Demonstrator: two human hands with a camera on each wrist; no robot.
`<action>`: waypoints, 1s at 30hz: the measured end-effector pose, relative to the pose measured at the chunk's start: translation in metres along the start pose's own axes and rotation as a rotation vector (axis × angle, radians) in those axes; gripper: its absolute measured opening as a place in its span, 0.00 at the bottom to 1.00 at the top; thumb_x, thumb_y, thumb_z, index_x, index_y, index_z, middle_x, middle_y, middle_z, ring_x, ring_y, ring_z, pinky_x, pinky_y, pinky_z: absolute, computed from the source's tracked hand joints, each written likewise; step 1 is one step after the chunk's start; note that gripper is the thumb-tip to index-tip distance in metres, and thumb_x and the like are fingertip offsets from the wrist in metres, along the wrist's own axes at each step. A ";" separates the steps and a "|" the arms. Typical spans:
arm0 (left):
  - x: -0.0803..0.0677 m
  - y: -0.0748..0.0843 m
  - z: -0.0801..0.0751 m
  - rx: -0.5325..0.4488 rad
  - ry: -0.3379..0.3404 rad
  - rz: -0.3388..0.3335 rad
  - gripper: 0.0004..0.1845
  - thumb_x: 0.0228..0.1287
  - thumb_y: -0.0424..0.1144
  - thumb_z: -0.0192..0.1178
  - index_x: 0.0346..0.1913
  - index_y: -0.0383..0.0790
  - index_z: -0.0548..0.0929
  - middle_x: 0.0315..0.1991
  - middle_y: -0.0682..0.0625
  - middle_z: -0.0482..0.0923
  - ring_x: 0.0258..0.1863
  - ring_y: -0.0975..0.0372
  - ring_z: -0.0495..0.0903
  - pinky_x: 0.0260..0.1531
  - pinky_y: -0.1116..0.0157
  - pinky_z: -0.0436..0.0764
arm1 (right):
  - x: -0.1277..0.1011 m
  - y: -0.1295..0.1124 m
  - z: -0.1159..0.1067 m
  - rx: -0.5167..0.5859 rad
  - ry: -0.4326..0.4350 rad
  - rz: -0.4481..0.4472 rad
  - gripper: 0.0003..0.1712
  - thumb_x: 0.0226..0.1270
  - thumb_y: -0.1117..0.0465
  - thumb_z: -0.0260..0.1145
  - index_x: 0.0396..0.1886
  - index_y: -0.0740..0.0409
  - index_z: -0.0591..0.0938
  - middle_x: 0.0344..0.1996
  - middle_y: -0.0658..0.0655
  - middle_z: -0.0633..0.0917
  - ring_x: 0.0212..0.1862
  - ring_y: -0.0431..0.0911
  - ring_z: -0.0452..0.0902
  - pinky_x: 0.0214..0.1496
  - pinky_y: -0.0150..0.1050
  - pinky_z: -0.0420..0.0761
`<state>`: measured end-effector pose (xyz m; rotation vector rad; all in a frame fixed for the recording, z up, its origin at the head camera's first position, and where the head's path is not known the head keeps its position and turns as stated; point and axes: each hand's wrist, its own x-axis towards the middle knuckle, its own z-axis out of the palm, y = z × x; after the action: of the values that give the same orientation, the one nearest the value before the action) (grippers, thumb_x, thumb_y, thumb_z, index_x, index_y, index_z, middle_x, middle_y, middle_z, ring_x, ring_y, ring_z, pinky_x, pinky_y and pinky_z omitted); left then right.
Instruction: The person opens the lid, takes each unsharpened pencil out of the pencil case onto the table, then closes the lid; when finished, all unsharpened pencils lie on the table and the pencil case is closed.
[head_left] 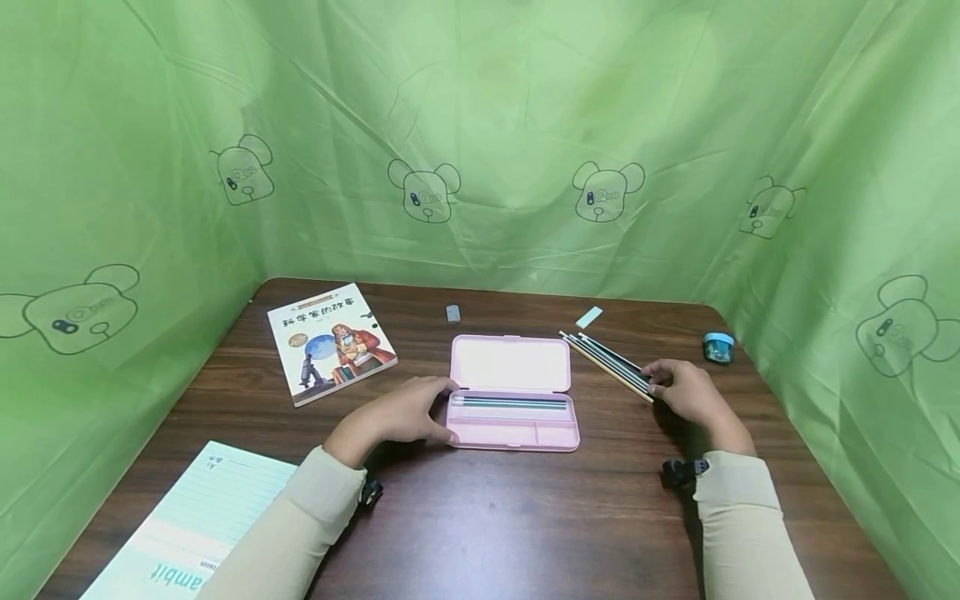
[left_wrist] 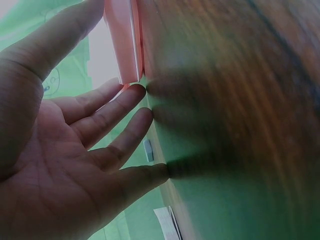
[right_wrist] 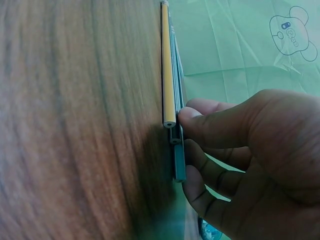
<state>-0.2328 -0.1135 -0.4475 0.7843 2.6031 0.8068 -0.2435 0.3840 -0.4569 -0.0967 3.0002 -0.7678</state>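
Observation:
A pink pencil case [head_left: 512, 435] lies opened out on the table, its lid folded back and dark green pencils [head_left: 510, 402] in its long upper compartment. My left hand [head_left: 405, 410] holds the case by its left end, thumb at the near corner and a fingertip near the hinge. To the right, several pencils [head_left: 611, 364] lie slanted in a loose bunch, one yellow and the others dark or green. My right hand [head_left: 686, 392] pinches at their near ends; in the right wrist view the thumb tip and fingers meet the green pencil [right_wrist: 179, 165], beside the yellow pencil [right_wrist: 169, 75].
Behind the case are a grey eraser [head_left: 453, 313] and a pale blue strip [head_left: 589, 317]. A small blue-lidded jar [head_left: 718, 347] stands at the far right. A picture book [head_left: 330, 346] lies at the back left, a notebook [head_left: 202, 508] at the front left. Green cloth [head_left: 517, 92] surrounds the table.

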 end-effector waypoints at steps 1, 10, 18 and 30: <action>0.000 0.000 0.000 -0.001 -0.001 0.000 0.39 0.59 0.49 0.86 0.69 0.38 0.82 0.67 0.42 0.85 0.69 0.48 0.81 0.76 0.46 0.77 | 0.000 0.000 0.000 -0.002 0.002 0.000 0.12 0.77 0.68 0.72 0.56 0.65 0.89 0.41 0.62 0.94 0.47 0.55 0.87 0.52 0.50 0.79; -0.001 0.003 0.000 -0.004 -0.005 -0.008 0.39 0.59 0.49 0.86 0.69 0.38 0.82 0.68 0.41 0.85 0.71 0.47 0.80 0.78 0.45 0.75 | 0.001 -0.014 -0.003 0.001 0.015 -0.056 0.13 0.78 0.67 0.72 0.58 0.63 0.89 0.45 0.62 0.94 0.50 0.57 0.89 0.51 0.49 0.81; -0.003 0.002 -0.002 -0.004 -0.003 -0.001 0.38 0.59 0.48 0.85 0.69 0.37 0.82 0.67 0.41 0.85 0.70 0.47 0.81 0.77 0.45 0.76 | 0.002 -0.070 0.005 0.068 -0.025 -0.156 0.15 0.77 0.67 0.73 0.59 0.64 0.89 0.45 0.61 0.94 0.48 0.52 0.88 0.52 0.48 0.84; 0.001 -0.004 0.002 0.019 0.009 0.014 0.39 0.59 0.49 0.86 0.70 0.38 0.82 0.65 0.43 0.86 0.67 0.50 0.83 0.74 0.46 0.78 | -0.014 -0.157 0.058 0.057 -0.303 -0.417 0.18 0.72 0.72 0.74 0.60 0.62 0.90 0.46 0.56 0.94 0.50 0.46 0.90 0.59 0.49 0.91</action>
<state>-0.2343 -0.1150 -0.4514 0.8071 2.6198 0.7930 -0.2183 0.2197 -0.4322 -0.7803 2.6923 -0.7812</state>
